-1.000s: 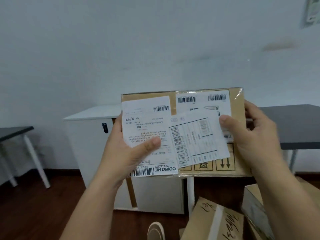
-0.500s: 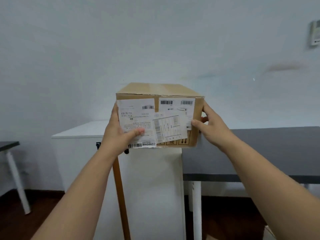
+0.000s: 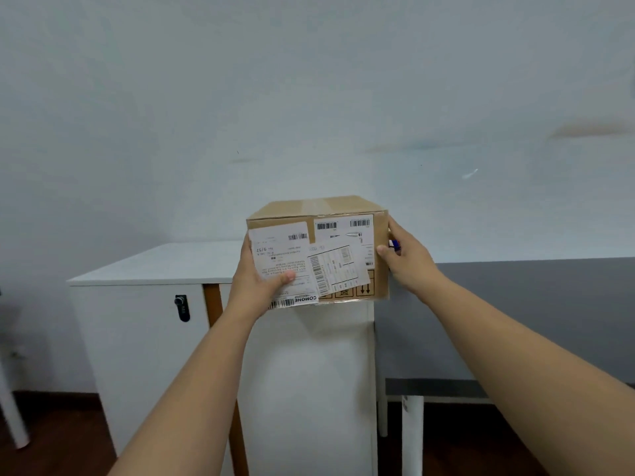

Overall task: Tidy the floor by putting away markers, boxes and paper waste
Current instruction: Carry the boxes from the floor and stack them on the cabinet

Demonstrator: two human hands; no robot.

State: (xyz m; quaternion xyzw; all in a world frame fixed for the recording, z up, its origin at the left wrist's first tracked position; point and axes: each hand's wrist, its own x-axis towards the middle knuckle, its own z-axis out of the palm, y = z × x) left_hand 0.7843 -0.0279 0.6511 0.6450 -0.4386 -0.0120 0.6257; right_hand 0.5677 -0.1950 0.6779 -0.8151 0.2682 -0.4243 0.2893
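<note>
A brown cardboard box (image 3: pixel 343 207) with several white shipping labels on its near face sits at the front right corner of the white cabinet top. My left hand (image 3: pixel 256 285) grips its left side, thumb across the lower label. My right hand (image 3: pixel 407 261) holds the right side, and a small blue thing shows by its fingers. The box's underside and far side are hidden.
The white cabinet (image 3: pixel 154 266) has a black lock (image 3: pixel 182 308) on its door and a brown strip beside it. A dark grey table (image 3: pixel 536 304) with white legs adjoins on the right. A white table leg (image 3: pixel 10 417) stands far left on the dark wood floor.
The box went from close in front of me out onto the cabinet's corner, now showing its top. My arms stretched forward, and the boxes on the floor dropped out of view.
</note>
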